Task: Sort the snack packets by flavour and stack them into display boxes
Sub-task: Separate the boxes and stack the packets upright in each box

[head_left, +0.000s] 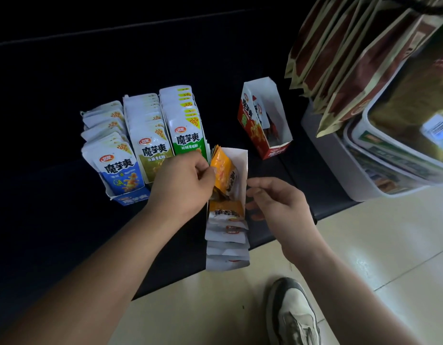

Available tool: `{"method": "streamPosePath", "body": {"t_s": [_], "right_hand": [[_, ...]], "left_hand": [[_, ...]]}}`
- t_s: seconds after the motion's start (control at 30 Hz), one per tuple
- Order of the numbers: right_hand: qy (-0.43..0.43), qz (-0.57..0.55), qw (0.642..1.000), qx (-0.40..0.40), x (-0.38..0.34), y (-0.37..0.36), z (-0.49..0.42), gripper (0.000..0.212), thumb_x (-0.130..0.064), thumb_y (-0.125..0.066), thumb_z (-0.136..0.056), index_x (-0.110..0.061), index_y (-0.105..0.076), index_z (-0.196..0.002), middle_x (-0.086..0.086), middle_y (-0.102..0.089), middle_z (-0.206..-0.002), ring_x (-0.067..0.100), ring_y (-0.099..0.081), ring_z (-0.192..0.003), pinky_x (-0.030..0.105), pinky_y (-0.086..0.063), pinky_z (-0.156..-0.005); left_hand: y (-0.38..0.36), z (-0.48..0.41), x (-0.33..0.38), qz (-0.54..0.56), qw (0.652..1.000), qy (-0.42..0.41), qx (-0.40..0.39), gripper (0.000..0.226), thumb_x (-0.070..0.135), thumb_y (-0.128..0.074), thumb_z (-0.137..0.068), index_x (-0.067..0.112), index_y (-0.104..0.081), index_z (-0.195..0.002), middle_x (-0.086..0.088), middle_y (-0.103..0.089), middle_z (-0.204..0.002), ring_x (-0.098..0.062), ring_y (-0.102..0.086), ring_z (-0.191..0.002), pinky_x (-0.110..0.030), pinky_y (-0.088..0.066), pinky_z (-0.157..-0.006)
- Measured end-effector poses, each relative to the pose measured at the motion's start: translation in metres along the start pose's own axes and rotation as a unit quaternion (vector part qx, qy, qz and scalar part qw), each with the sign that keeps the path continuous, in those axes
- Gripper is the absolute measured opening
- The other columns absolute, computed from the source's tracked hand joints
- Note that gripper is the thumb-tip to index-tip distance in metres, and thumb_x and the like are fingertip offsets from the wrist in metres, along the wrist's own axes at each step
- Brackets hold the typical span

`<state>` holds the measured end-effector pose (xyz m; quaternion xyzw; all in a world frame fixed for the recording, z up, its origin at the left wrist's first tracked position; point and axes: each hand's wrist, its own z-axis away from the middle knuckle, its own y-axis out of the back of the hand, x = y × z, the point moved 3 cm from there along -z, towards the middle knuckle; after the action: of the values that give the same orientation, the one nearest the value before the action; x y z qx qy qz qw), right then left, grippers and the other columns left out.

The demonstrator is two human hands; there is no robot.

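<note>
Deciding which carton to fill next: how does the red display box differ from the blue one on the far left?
The blue box is packed full with upright packets; the red box holds only a few. The blue box sits against the row of olive packets; the red box stands alone, further right. Both are open-topped cartons with a low front lip.
</note>
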<state>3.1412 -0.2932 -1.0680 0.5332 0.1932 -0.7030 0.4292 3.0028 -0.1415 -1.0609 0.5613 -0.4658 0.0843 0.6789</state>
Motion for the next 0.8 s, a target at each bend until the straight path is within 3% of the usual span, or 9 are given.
{"method": "streamPosePath", "body": {"t_s": [0.07,0.17,0.27,0.33,0.4,0.5,0.6,0.67,0.8], "right_hand": [[-0.003,0.005,1.000,0.005,0.002,0.002,-0.001,0.026,-0.011,-0.053,-0.106,-0.024,-0.075,-0.109,-0.006,-0.078,-0.094,0.010,-0.072,-0.083,0.022,-0.060,-0.068],[-0.009,-0.001,1.000,0.005,0.003,0.001,0.000,0.024,-0.010,-0.053,-0.106,-0.021,-0.075,-0.110,-0.006,-0.078,-0.093,0.008,-0.073,-0.081,0.019,-0.058,-0.065],[-0.003,-0.010,1.000,0.005,-0.001,-0.001,0.001,0.023,-0.009,-0.055,-0.105,-0.019,-0.075,-0.110,-0.005,-0.078,-0.091,0.005,-0.073,-0.078,0.015,-0.054,-0.063],[0.004,-0.009,1.000,0.023,-0.001,-0.001,0.000,0.019,-0.013,-0.059,-0.104,-0.023,-0.073,-0.114,-0.005,-0.078,-0.092,0.008,-0.073,-0.081,0.018,-0.056,-0.064],[0.004,-0.026,0.999,0.032,-0.001,-0.002,0.000,0.022,-0.025,-0.068,-0.100,-0.029,-0.068,-0.122,-0.003,-0.077,-0.099,0.013,-0.074,-0.088,0.022,-0.058,-0.066],[0.001,-0.072,0.997,0.008,-0.007,-0.003,0.001,0.040,-0.039,-0.073,-0.093,-0.029,-0.064,-0.130,-0.004,-0.077,-0.110,0.016,-0.075,-0.097,0.025,-0.059,-0.069],[0.012,-0.146,0.989,-0.033,-0.017,-0.007,0.004,0.036,-0.037,-0.071,-0.090,-0.017,-0.072,-0.120,0.002,-0.079,-0.111,0.026,-0.075,-0.104,0.045,-0.061,-0.083],[0.019,-0.200,0.979,-0.027,-0.022,-0.008,0.005,0.036,-0.032,-0.070,-0.091,-0.009,-0.073,-0.118,0.009,-0.079,-0.111,0.031,-0.075,-0.101,0.047,-0.060,-0.084],[0.048,-0.236,0.970,0.039,-0.031,0.002,0.005,0.025,-0.032,-0.071,-0.091,-0.008,-0.072,-0.101,0.012,-0.076,-0.096,0.018,-0.068,-0.075,0.033,-0.052,-0.061]], "left_hand": [[0.000,0.001,0.000,-0.022,1.000,-0.014,-0.018,0.021,0.022,-0.066,-0.098,0.014,-0.068,-0.078,0.001,-0.062,-0.063,-0.016,-0.059,-0.057,-0.042,-0.051,-0.054],[0.008,0.007,0.005,-0.069,0.996,-0.052,-0.003,0.026,0.019,-0.061,-0.099,0.012,-0.066,-0.075,0.000,-0.056,-0.058,-0.016,-0.052,-0.051,-0.034,-0.037,-0.047],[0.020,0.015,0.018,-0.107,0.989,-0.084,0.060,0.023,0.020,-0.060,-0.097,0.014,-0.072,-0.078,0.002,-0.061,-0.067,-0.019,-0.056,-0.059,-0.039,-0.047,-0.049],[0.027,0.021,0.028,-0.065,0.989,-0.089,0.100,0.021,0.020,-0.056,-0.098,0.015,-0.073,-0.088,0.003,-0.066,-0.076,-0.017,-0.059,-0.065,-0.041,-0.050,-0.055],[0.038,0.024,0.033,0.024,0.990,-0.038,0.135,0.016,0.019,-0.051,-0.105,0.015,-0.065,-0.097,0.000,-0.065,-0.075,-0.014,-0.060,-0.063,-0.040,-0.049,-0.057],[0.047,0.030,0.029,0.174,0.967,0.080,0.165,0.016,0.027,-0.044,-0.111,0.023,-0.054,-0.099,-0.005,-0.067,-0.067,-0.011,-0.063,-0.055,-0.023,-0.047,-0.054],[0.037,0.036,0.026,0.282,0.937,0.160,0.133,0.019,0.026,-0.042,-0.112,0.028,-0.056,-0.097,-0.001,-0.072,-0.067,-0.021,-0.069,-0.057,-0.036,-0.056,-0.056],[0.027,0.041,0.024,0.307,0.930,0.169,0.105,0.019,0.024,-0.046,-0.110,0.026,-0.059,-0.098,0.002,-0.073,-0.069,-0.023,-0.071,-0.062,-0.038,-0.059,-0.055],[0.012,0.049,0.007,0.225,0.958,0.174,0.039,0.016,0.023,-0.064,-0.102,0.036,-0.070,-0.093,0.010,-0.073,-0.078,-0.004,-0.068,-0.062,-0.017,-0.049,-0.051]]}}
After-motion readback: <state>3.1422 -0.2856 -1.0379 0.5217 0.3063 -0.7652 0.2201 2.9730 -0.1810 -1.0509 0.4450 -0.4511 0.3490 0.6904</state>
